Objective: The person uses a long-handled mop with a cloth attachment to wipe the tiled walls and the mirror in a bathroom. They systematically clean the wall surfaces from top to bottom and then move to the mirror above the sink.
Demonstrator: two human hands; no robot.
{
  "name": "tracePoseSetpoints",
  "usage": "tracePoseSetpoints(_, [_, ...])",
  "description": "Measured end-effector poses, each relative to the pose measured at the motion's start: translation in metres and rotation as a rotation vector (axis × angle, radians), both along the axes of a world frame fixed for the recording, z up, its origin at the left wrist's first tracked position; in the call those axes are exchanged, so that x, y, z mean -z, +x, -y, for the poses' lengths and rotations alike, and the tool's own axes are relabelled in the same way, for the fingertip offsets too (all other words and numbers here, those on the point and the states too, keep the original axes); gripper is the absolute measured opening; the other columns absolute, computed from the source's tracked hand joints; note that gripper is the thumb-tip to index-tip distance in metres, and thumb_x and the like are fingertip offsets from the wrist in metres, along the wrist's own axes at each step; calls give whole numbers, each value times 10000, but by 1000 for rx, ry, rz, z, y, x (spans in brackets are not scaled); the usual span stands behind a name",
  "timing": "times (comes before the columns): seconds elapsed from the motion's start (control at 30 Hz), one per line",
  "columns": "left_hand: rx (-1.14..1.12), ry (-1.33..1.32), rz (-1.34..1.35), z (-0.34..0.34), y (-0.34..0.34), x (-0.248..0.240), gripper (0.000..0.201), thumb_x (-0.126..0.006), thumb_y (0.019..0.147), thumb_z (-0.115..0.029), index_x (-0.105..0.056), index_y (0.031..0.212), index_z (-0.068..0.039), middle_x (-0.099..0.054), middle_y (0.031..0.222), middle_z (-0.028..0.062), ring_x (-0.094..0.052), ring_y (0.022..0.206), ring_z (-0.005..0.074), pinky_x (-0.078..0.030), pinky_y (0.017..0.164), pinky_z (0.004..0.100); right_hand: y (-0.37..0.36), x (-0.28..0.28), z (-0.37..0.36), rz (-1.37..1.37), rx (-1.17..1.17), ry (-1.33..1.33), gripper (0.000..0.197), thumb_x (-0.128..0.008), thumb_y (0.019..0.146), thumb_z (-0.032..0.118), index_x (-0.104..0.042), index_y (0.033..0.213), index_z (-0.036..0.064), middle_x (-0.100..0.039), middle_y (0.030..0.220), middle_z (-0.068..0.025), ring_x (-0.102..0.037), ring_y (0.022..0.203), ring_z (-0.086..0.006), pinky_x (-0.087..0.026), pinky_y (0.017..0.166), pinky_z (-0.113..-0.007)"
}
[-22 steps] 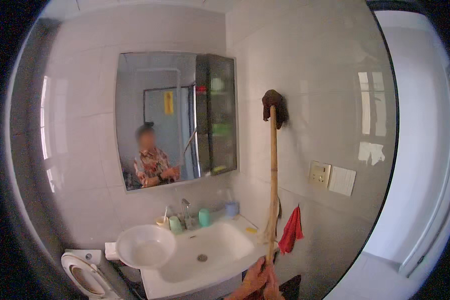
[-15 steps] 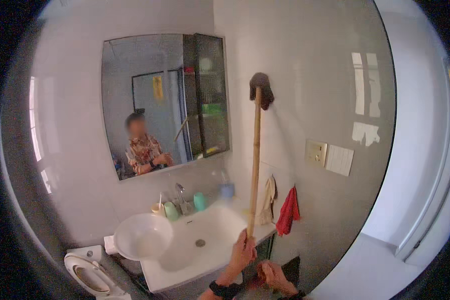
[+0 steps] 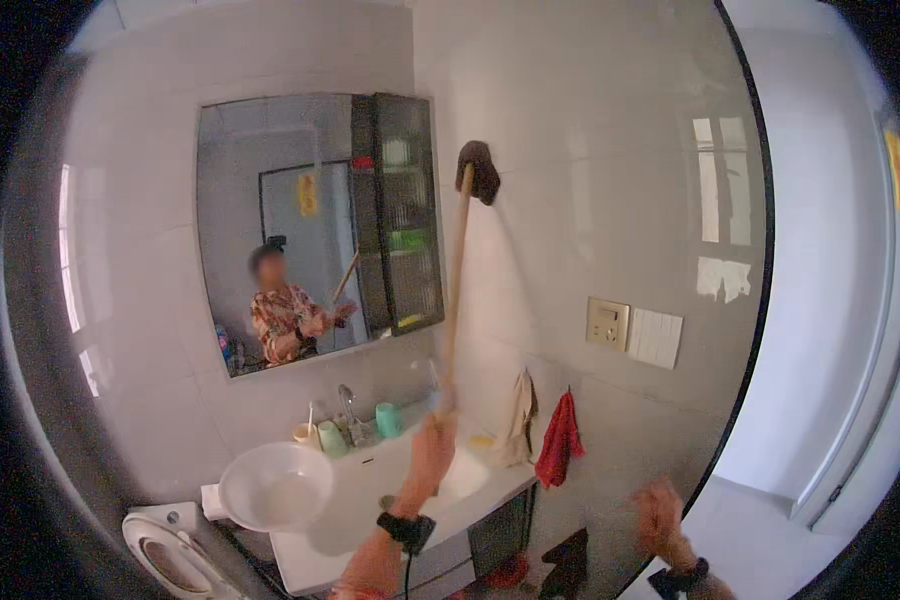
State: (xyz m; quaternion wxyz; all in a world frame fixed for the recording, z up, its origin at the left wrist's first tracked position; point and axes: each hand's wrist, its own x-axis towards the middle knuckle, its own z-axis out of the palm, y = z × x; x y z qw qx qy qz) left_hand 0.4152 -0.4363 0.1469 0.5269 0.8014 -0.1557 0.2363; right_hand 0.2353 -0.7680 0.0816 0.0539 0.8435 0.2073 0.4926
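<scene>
Wooden mop handle, one item: we grip its lower end in our left hand, fingers wrapped tight, at six o'clock. Its dark mop head presses the white wall tile at twelve o'clock, just right of the mirror cabinet. Our right hand, at five o'clock, is blurred, apparently spread and holding nothing. Below: washbasin, white bowl, red cloth.

A wall mirror hangs above a white washbasin, with a dark glass-fronted cabinet touching its right edge. A white bowl rests on the basin's left side, near a tap and green cups. A beige cloth and a red cloth hang beside it, under a wall switch. A toilet stands at lower left.
</scene>
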Motion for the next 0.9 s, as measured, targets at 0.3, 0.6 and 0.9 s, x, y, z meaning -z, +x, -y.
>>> tracePoseSetpoints(0.3, [-197, 158, 161, -6, 56, -108, 322, -421, 881, -291, -470, 866, 26, -544, 701, 186, -562, 619, 292, -439, 559, 417, 19, -122, 28, 75, -47, 113, 65, -505, 721, -41, -485, 769, -2, -463, 769, -149, -446, 724, -298, -359, 653, -390])
tracePoseSetpoints(0.6, [52, -139, 79, -27, 137, -209, 297, -468, 859, -250, -431, 843, 44, -544, 650, 172, -563, 520, 260, -436, 435, 386, 57, -143, 52, 246, 107, 89, 87, -563, 709, 15, -532, 791, 16, -485, 896, -133, -427, 966, -328, -350, 811, -457])
tracePoseSetpoints(0.9, [71, -37, 213, -32, 172, -289, 275, -489, 851, -218, -407, 835, 45, -506, 613, 118, -485, 412, 207, -389, 333, 340, 72, -143, 47, 250, 328, 15, 147, -586, 648, 61, -554, 790, 38, -498, 916, -95, -419, 993, -299, -326, 848, -454])
